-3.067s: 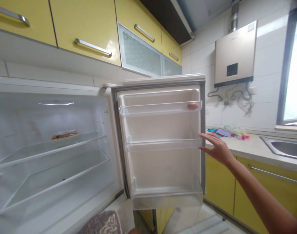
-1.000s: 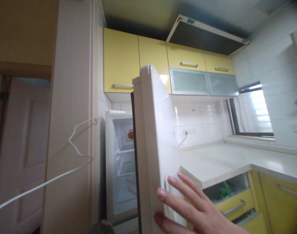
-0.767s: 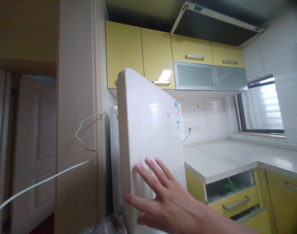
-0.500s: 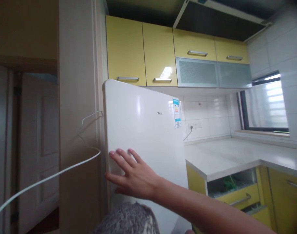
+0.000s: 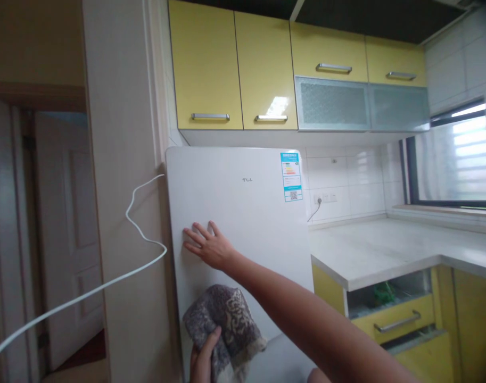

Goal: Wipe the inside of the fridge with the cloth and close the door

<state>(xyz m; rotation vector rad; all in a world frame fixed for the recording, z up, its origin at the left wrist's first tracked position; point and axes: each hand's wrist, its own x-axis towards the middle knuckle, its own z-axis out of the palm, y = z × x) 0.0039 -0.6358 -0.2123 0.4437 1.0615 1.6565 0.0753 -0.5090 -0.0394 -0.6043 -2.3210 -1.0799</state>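
A white refrigerator door (image 5: 211,186) with a blue and white label (image 5: 291,177) at its upper right fills the middle of the view. My right hand (image 5: 211,246) lies on the door's left half with its fingers spread. Below it, my left hand (image 5: 205,356) holds a grey patterned cloth (image 5: 227,324), the thumb on top of it. The cloth is in front of the lower door and hides part of it. The fingers under the cloth are hidden.
Yellow wall cabinets (image 5: 205,64) hang above the refrigerator. At the right are a white countertop (image 5: 370,250) and a partly open yellow drawer (image 5: 398,322). A white cable (image 5: 107,284) crosses the left side, in front of the door frame (image 5: 123,133).
The refrigerator door has swung flatter toward its body and now faces me more squarely. My left hand has come into view, and the cloth has risen. My right hand appears farther away.
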